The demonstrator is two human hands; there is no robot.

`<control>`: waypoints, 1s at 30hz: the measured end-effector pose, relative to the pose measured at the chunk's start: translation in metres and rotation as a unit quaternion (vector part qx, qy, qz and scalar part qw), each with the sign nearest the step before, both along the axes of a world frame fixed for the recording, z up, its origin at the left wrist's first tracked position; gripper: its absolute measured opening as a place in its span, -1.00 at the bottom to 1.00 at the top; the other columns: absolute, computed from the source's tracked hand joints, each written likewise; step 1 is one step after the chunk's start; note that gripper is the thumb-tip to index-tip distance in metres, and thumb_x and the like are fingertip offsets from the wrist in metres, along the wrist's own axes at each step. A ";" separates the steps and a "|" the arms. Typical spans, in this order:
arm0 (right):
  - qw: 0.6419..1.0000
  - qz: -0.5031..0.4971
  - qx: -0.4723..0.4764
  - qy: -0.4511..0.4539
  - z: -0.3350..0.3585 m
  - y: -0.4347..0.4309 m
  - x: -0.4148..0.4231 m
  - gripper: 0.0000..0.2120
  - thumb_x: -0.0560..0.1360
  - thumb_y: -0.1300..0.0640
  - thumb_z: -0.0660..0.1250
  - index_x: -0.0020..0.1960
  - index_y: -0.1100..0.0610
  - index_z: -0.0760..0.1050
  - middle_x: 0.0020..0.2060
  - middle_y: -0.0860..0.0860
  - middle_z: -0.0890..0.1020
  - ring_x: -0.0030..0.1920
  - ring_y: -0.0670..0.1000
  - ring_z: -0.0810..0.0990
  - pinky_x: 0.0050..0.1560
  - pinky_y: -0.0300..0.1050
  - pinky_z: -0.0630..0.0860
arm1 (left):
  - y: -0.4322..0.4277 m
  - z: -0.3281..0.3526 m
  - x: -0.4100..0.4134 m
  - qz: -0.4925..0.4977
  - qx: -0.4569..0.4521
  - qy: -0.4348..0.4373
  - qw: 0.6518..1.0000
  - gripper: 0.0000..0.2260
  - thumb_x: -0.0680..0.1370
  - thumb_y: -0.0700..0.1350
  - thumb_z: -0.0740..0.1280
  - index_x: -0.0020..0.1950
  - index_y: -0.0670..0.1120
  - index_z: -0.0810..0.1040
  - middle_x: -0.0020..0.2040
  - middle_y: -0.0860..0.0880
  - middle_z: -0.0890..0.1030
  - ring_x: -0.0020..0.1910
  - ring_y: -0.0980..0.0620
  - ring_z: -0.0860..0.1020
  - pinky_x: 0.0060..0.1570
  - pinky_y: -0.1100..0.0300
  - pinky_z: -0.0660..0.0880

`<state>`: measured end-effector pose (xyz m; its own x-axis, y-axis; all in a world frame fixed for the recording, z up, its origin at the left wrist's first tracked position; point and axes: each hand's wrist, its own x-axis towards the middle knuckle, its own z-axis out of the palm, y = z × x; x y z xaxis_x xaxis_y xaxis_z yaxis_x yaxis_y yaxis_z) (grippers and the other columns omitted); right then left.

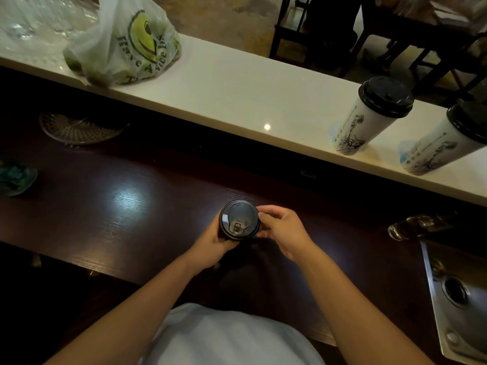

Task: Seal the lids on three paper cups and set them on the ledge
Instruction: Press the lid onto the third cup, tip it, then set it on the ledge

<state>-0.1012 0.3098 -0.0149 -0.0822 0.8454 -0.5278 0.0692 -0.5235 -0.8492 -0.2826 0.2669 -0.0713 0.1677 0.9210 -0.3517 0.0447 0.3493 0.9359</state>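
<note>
Dim, warm light, overhead glare on the dark counter [126,198], brighter ledge [237,85], edges bowed, perhaps slightly soft.

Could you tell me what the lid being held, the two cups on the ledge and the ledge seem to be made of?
Lid: black plastic, glossy; it catches light and has a moulded sip tab.
Two cups: white paper, matte, with printed drawings.
Ledge: white and smooth, perhaps stone or laminate; it mirrors a lamp.
</note>
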 end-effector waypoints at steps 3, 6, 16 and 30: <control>1.000 -0.029 -0.004 -0.003 -0.011 0.000 -0.001 -0.86 0.60 0.31 0.30 0.08 0.23 0.62 -0.02 0.22 0.68 -0.11 0.09 0.65 0.02 0.08 0.67 | 0.000 0.006 -0.007 0.012 -0.037 -0.052 0.998 -0.39 0.50 -0.51 0.25 0.42 0.04 0.43 0.28 0.00 0.61 0.26 0.11 0.58 0.17 0.22 0.54; 0.999 -0.046 -0.005 0.002 -0.018 -0.001 -0.001 -0.85 0.59 0.28 0.32 0.10 0.26 0.62 0.06 0.28 0.68 -0.02 0.16 0.67 0.07 0.13 0.65 | 0.003 0.017 -0.010 0.101 -0.122 -0.149 0.976 -0.42 0.48 -0.48 0.07 0.34 -0.02 0.54 0.31 -0.09 0.59 0.30 -0.05 0.54 0.18 0.02 0.56; 0.998 -0.057 -0.005 0.012 -0.020 -0.010 -0.007 -0.81 0.64 0.17 0.25 0.12 0.14 0.64 0.07 0.12 0.71 0.11 0.12 0.69 0.08 0.04 0.66 | 0.015 0.021 0.007 0.161 -0.135 -0.043 0.977 -0.74 0.67 0.10 0.17 0.21 0.04 0.57 0.16 -0.05 0.65 0.13 -0.02 0.63 0.08 -0.07 0.63; 0.995 -0.092 0.028 -0.022 -0.033 -0.021 -0.027 -0.73 0.68 0.04 0.13 0.07 -0.02 0.61 -0.01 0.02 0.72 0.04 0.03 0.69 -0.10 -0.09 0.62 | 0.009 0.012 0.016 0.178 -0.052 0.013 0.983 -0.74 0.70 0.04 0.10 0.10 -0.01 0.54 0.08 -0.07 0.63 0.09 -0.01 0.63 -0.01 -0.03 0.66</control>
<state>-0.1281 0.2884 -0.0482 0.0986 0.8719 -0.4796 0.0144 -0.4831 -0.8754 -0.2664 0.2762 -0.0597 -0.1686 0.8787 -0.4466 -0.0746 0.4404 0.8947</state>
